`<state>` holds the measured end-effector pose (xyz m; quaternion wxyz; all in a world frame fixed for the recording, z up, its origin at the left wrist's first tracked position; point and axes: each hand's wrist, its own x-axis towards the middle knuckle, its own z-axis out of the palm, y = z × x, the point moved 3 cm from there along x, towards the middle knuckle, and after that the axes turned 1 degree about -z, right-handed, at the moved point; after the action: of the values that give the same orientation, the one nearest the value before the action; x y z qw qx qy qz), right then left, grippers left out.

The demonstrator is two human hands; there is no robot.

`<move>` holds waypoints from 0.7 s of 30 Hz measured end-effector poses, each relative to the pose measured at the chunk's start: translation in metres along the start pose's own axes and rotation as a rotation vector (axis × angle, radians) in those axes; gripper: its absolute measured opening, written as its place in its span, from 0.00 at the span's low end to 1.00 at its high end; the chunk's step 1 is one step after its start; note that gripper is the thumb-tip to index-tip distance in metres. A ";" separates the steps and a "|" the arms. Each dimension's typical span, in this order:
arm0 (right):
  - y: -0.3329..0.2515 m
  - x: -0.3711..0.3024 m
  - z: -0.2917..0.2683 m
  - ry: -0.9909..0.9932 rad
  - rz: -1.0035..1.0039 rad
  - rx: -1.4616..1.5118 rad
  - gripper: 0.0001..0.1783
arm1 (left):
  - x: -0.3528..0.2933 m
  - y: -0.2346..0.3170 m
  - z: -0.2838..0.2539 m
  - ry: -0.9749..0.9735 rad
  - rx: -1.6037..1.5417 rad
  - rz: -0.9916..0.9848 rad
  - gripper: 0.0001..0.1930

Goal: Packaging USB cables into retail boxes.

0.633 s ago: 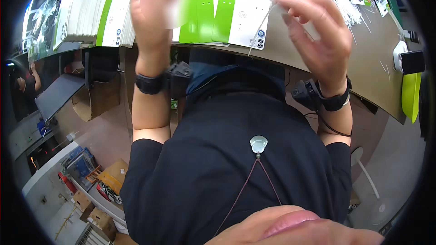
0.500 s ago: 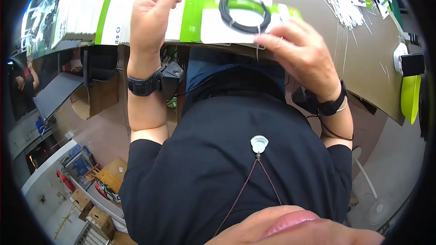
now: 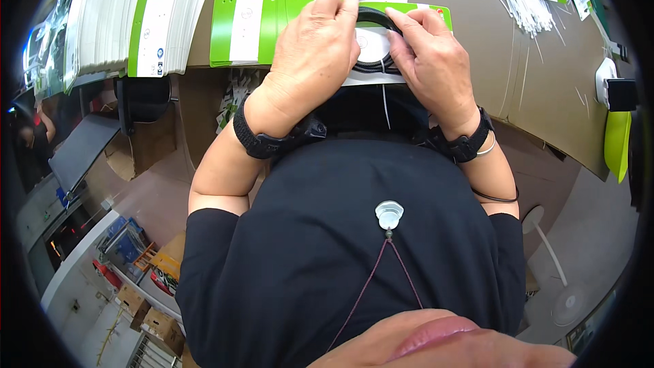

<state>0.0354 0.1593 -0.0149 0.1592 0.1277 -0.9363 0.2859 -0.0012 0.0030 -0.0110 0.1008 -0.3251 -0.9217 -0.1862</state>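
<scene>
A smooth, black, ring-shaped cable coil [image 3: 371, 66] lies over 1 flat, green-and-white rectangular card [image 3: 434, 12] at the near edge of the brown table [image 3: 470, 41]. The left hand [image 3: 315, 54] is curled nearly closed, gripping the coil's left side; the right hand [image 3: 436, 51], half-curled, pinches its right side. 1 thin white plastic tie [image 3: 386, 105] hangs from the coil. Leftward stand 2 ridged white card stacks [image 3: 107, 17].

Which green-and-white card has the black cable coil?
The card between the left hand and right hand, both at its coil; the fanned cards to its left carry none.
</scene>
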 end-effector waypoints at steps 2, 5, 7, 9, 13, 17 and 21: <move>0.002 0.000 0.003 0.001 0.002 -0.021 0.16 | 0.004 -0.002 0.002 -0.013 -0.038 0.041 0.16; 0.004 0.000 0.006 0.048 0.017 -0.001 0.16 | 0.008 -0.003 0.002 -0.031 -0.118 0.124 0.17; 0.005 -0.001 0.008 0.056 0.023 0.009 0.16 | 0.008 -0.003 0.001 -0.045 -0.113 0.111 0.17; 0.006 -0.001 0.010 0.072 0.031 0.028 0.16 | 0.008 -0.004 0.000 -0.056 -0.113 0.108 0.18; 0.001 0.002 0.004 0.204 0.184 0.104 0.14 | 0.008 -0.007 -0.003 -0.058 -0.251 0.144 0.19; 0.002 0.005 0.005 0.135 0.015 -0.002 0.13 | 0.009 -0.008 -0.005 -0.088 -0.235 0.075 0.19; 0.004 0.006 0.009 0.111 0.074 0.013 0.12 | 0.013 -0.007 -0.006 -0.099 -0.210 0.124 0.18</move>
<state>0.0264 0.1563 -0.0217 0.1993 0.0780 -0.9282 0.3043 -0.0155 0.0028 -0.0040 0.0319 -0.3992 -0.8791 -0.2586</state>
